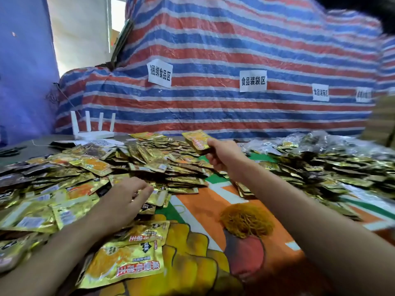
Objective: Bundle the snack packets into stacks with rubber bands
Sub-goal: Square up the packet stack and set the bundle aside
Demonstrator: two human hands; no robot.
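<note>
A stack (197, 141) of packets is gripped by the right hand (222, 155) and held above the pile (149, 159). The left hand (126, 195) is laid on loose packets, fingers (147, 189) bent; whether one is pinched cannot be told. Between the arms, rubber bands (245, 221) are heaped.

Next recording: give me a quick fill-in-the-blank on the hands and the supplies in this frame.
1. The right hand grips a small stack of snack packets, while the ____ hand reaches onto the loose packets.
2. The heap of rubber bands lies on the printed mat, touched by ____ hand.
3. The white router at the back of the table has ____ upright antennas.

Missing words: left; neither; four.
</note>
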